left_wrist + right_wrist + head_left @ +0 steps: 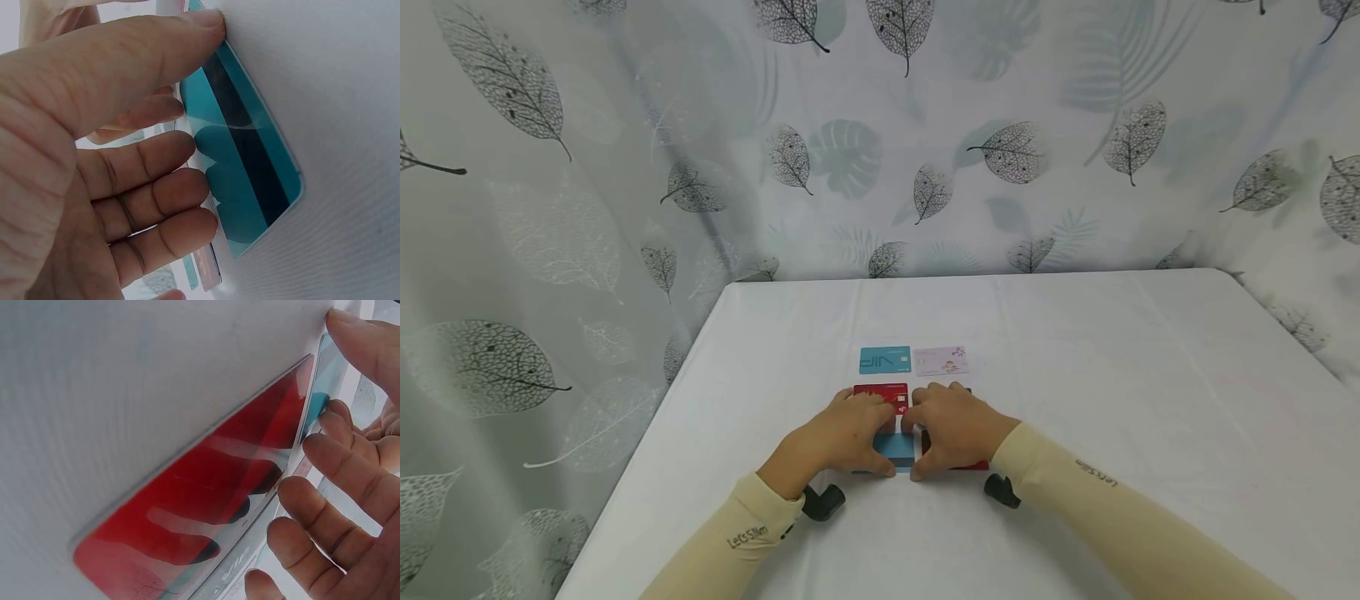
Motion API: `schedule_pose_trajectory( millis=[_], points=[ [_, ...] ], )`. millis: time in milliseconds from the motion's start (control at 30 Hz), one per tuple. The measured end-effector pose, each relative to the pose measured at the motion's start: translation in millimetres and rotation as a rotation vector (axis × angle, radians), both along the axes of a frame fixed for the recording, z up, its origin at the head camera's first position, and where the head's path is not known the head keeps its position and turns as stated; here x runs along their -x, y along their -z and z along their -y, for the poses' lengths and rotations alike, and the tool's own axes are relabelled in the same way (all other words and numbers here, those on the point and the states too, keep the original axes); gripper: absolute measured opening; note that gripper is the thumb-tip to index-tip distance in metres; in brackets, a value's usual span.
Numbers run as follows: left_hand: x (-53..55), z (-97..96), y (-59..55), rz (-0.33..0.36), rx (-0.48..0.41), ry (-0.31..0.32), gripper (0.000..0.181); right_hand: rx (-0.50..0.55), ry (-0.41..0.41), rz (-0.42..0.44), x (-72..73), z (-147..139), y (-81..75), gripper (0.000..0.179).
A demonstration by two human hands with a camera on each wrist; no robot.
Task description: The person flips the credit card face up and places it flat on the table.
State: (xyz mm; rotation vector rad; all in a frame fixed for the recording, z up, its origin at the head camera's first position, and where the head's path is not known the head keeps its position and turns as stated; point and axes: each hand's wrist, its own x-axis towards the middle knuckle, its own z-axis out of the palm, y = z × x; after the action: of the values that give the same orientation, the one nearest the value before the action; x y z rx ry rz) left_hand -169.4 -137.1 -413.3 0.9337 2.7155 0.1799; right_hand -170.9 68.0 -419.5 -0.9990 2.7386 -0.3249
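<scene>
A teal bank card with a dark stripe lies flat on the white table, between both hands. My left hand rests its thumb at the card's near edge; its loosely bent fingers touch along the far edge. My right hand has its thumb down beside the teal card's near right corner. Its fingers bend loosely just past the far edge of a red card, which lies right of the teal one and is partly hidden in the head view. Another red card lies beyond the left fingers, partly covered.
Farther back lie a blue VIP card and a pale pink card, side by side. The white table reaches back to a leaf-print curtain. Black wrist cameras sit under both wrists.
</scene>
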Motion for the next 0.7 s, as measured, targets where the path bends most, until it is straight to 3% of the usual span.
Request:
schedule_pose_trajectory(
  millis=[700],
  points=[
    [-0.6, 3.1, 5.4, -0.029, -0.043, 0.015, 0.047, 0.015, 0.005, -0.003, 3.1, 5.3, 2.1, 0.043]
  ],
)
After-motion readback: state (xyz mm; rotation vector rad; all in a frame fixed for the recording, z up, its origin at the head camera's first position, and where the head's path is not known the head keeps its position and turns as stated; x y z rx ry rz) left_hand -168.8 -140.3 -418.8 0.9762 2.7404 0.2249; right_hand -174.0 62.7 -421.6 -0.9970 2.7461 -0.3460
